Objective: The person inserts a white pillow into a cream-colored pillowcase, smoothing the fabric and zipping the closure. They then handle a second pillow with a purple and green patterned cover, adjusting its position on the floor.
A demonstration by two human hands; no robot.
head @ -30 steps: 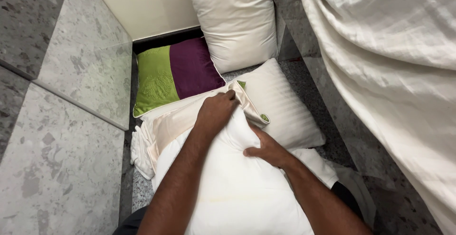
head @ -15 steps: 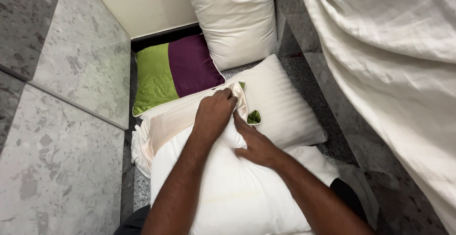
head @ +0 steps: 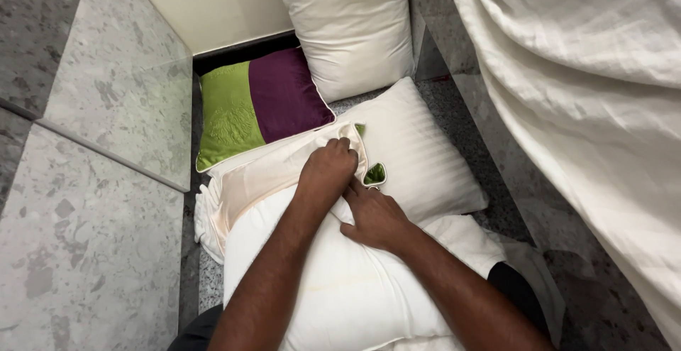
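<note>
Hands (head: pixel 355 191) grip cream pillowcase (head: pixel 269 170), bunched over plump white pillow (head: pixel 347 287).

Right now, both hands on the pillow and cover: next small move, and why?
Probably draw the cream cover further down over the white pillow. The left hand grips its bunched edge at the pillow's top, the right hand presses the pillow, and most of the pillow is bare.

A cushion (head: pixel 259 106) lies behind the pillow (head: pixel 340 280); a bedsheet (head: pixel 589 110) hangs right.
</note>
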